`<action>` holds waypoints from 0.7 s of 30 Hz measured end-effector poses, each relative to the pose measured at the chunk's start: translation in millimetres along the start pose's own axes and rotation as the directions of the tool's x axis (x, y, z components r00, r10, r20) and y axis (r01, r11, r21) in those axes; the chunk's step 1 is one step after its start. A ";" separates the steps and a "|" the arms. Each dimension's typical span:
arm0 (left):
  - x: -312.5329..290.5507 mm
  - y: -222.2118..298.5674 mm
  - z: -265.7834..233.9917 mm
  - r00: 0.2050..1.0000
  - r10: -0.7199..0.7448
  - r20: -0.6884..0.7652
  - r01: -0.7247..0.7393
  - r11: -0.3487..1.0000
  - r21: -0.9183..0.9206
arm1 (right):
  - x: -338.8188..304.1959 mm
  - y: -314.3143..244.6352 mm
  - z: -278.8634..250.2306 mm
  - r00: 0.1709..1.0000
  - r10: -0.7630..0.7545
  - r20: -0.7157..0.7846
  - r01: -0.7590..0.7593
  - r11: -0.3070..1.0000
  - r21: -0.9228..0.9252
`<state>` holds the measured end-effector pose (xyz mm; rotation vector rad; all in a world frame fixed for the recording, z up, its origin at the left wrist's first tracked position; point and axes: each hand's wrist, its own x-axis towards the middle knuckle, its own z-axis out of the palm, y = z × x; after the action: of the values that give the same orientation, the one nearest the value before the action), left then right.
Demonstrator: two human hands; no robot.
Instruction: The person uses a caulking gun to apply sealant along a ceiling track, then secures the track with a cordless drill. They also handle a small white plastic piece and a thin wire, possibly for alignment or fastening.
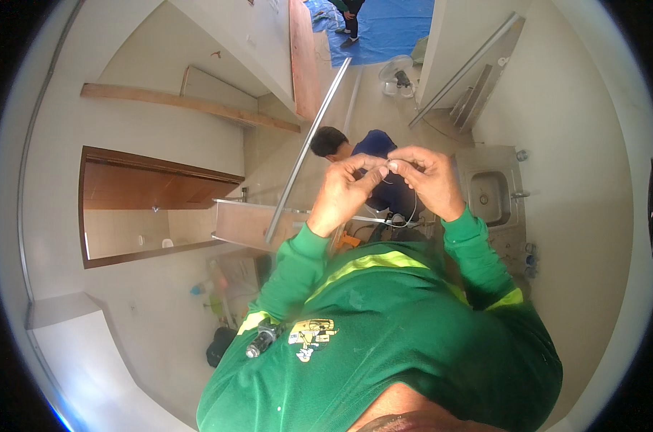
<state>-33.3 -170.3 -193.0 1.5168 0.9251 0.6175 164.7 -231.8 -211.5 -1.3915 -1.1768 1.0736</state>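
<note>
Both my hands are raised in front of my chest, their fingertips meeting. My left hand [348, 189] pinches with thumb and forefinger at the end of a thin white wire [416, 209]. Close against it, my right hand [433, 180] is also closed in a pinch on the wire. From the fingers the wire hangs in a loose loop below my right hand. Its very tip is too small to make out between the fingertips. A dark tool with a round metal end [265, 338] lies against the left of my green shirt.
Below and beyond my hands a person in dark blue [373, 144] crouches. A long metal profile [308, 151] slants up on the left, near a wooden beam [190, 106]. A sink [489, 198] stands right, a fan [396, 72] farther off. Another person stands on a blue sheet [391, 32].
</note>
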 end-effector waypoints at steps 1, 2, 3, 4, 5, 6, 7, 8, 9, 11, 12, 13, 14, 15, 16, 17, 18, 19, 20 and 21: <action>-0.1 -0.4 -0.1 1.000 0.014 0.000 -0.014 1.000 0.013 | 0.6 -0.2 -1.6 0.999 0.034 0.025 -0.034 0.999 -0.014; -0.2 -0.5 0.3 1.000 -0.006 -0.001 0.006 1.000 -0.031 | 1.0 0.0 -0.6 1.000 0.007 0.009 -0.007 1.000 -0.005; -0.6 -0.4 0.7 1.000 -0.027 0.000 0.027 0.997 -0.072 | 0.6 0.5 1.6 1.000 -0.020 -0.007 0.020 1.000 0.006; -0.8 -0.5 0.8 0.999 -0.048 0.002 0.048 0.992 -0.114 | 0.2 0.6 3.9 0.999 -0.047 -0.024 0.047 0.999 0.017; 0.5 -5.1 -0.3 0.996 -0.085 0.029 0.089 0.969 -0.230 | -0.1 -0.2 6.4 0.994 -0.096 -0.044 0.095 0.995 -0.029; 3.1 -12.3 -0.3 0.991 -0.117 0.058 0.130 0.930 -0.344 | -1.0 -1.2 8.0 0.987 -0.147 -0.060 0.143 0.987 -0.077; 5.3 -18.4 0.0 0.985 -0.146 0.092 0.172 0.876 -0.451 | -1.4 -2.5 9.3 0.977 -0.198 -0.073 0.188 0.974 -0.125; 6.8 -23.9 1.1 0.980 -0.173 0.098 0.199 0.857 -0.475 | -1.1 -5.0 9.8 0.963 -0.262 -0.067 0.246 0.952 -0.185; 8.4 -23.9 0.0 0.969 -0.207 0.135 0.247 0.832 -0.496 | -0.7 -9.1 10.9 0.945 -0.322 -0.057 0.299 0.923 -0.243; 12.5 -21.8 -4.8 0.940 -0.270 0.210 0.341 0.774 -0.533 | -1.0 -13.2 10.7 0.924 -0.381 -0.027 0.352 0.879 -0.322; 14.4 -17.8 -8.2 0.927 -0.291 0.236 0.374 0.726 -0.577 | -1.5 -14.0 9.8 0.924 -0.381 -0.013 0.354 0.870 -0.344; 16.4 -20.0 -11.1 0.926 -0.288 0.243 0.377 0.740 -0.558 | -1.6 -14.8 9.4 0.925 -0.381 0.002 0.355 0.860 -0.365; 18.1 -23.8 -14.0 0.925 -0.286 0.250 0.379 0.753 -0.538 | -1.0 -15.7 10.0 0.925 -0.379 0.005 0.354 0.861 -0.364; 19.1 -23.5 -15.5 0.923 -0.284 0.261 0.382 0.765 -0.519 | -1.2 -16.2 10.3 0.927 -0.375 0.006 0.351 0.863 -0.364; 18.9 -22.2 -18.6 0.923 -0.281 0.264 0.379 0.787 -0.487 | -1.4 -16.7 10.5 0.929 -0.371 0.006 0.348 0.864 -0.364; 18.7 -20.0 -18.8 0.928 -0.267 0.261 0.362 0.814 -0.454 | -1.8 -17.5 10.4 0.931 -0.365 -0.001 0.340 0.868 -0.361; 18.2 -16.6 -18.9 0.933 -0.252 0.257 0.342 0.840 -0.420 | -2.0 -18.6 10.5 0.933 -0.360 -0.006 0.334 0.872 -0.357; 17.7 -15.4 -19.2 0.938 -0.237 0.253 0.322 0.865 -0.385 | -2.3 -19.1 10.5 0.935 -0.355 -0.012 0.328 0.876 -0.353; 19.7 -21.5 -20.7 0.945 -0.201 0.260 0.282 0.901 -0.330 | -2.1 -18.7 10.1 0.940 -0.342 -0.005 0.319 0.881 -0.350; 19.8 -17.3 -21.7 0.946 -0.197 0.256 0.268 0.920 -0.285 | -1.3 -18.4 9.3 0.945 -0.328 -0.001 0.308 0.886 -0.347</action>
<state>-43.7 -142.0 -208.7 1.1392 0.7773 0.3892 153.1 -231.0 -194.4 -1.4136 -1.5398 0.6085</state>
